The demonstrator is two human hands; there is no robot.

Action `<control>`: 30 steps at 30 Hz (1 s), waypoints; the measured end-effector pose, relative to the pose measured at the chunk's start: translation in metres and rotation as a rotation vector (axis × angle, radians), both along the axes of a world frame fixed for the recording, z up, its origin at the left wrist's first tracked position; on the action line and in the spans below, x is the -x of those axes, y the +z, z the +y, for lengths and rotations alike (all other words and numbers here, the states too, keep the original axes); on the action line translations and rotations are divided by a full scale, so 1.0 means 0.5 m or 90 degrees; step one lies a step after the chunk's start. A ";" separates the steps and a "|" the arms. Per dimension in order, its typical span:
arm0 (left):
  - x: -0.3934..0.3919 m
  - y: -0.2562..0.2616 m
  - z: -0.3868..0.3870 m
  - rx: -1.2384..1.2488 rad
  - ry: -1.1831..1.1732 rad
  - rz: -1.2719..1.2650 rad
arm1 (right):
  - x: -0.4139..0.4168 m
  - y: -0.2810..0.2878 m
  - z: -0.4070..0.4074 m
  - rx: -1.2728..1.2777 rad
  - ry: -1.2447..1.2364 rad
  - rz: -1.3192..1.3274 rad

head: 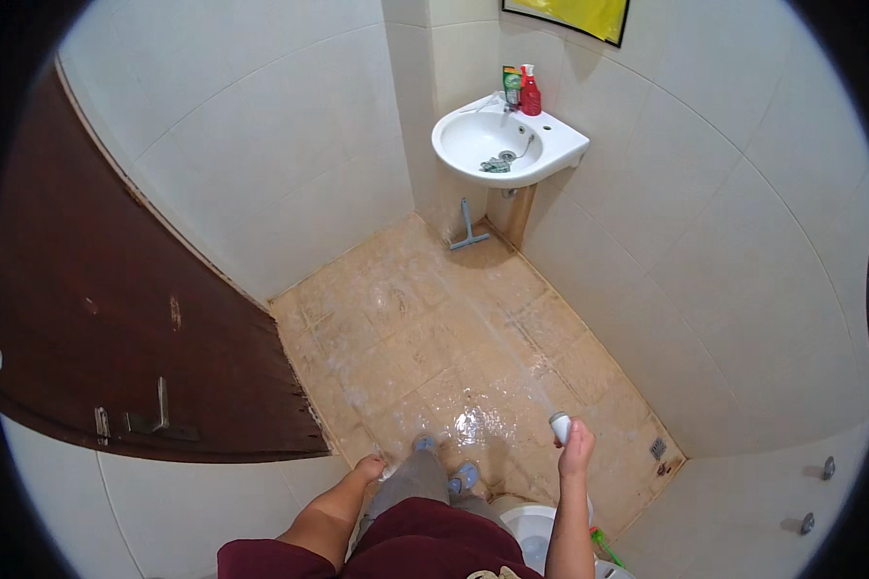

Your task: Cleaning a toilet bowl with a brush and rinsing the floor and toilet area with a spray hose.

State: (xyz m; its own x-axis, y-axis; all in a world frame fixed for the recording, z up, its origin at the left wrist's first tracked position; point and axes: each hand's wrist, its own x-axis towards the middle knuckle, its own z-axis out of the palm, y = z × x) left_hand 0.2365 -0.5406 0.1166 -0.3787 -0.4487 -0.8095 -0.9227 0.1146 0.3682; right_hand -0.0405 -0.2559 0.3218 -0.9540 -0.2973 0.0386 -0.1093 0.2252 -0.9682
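Observation:
My right hand (pixel 576 447) is closed round a white handheld sprayer (pixel 560 427) at the lower right. From its head a thin jet of water (pixel 500 336) runs over the wet tan tiled floor (pixel 420 347) towards the corner under the washbasin. Low by my thigh hangs my left hand (pixel 370 467), partly curled, with something small and whitish at its fingers that I cannot make out. A light blue squeegee (pixel 468 235) leans in the far corner below the white washbasin (pixel 471 168).
A dark brown door (pixel 159 275) with a metal handle is on the left. The basin carries a red spray bottle (pixel 531 95) and a green tube (pixel 511 81). A toilet (pixel 525 515) and a green-handled brush (pixel 607 548) are close on my right, near a floor drain (pixel 657 449).

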 end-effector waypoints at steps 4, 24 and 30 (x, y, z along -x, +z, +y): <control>-0.022 -0.024 0.002 0.017 -0.021 -0.023 | 0.007 -0.007 0.001 0.055 0.006 -0.030; -0.019 0.020 -0.035 0.032 0.010 0.024 | -0.032 -0.050 -0.031 0.078 0.098 -0.144; -0.066 0.003 -0.063 0.020 0.071 0.081 | -0.022 -0.064 -0.045 0.046 0.100 -0.112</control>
State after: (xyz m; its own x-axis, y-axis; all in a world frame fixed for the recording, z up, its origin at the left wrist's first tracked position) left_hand 0.2693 -0.5719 0.1180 -0.4244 -0.5181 -0.7426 -0.8762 0.0279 0.4812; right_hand -0.0293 -0.2785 0.2896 -0.8906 -0.4443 -0.0972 0.0341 0.1479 -0.9884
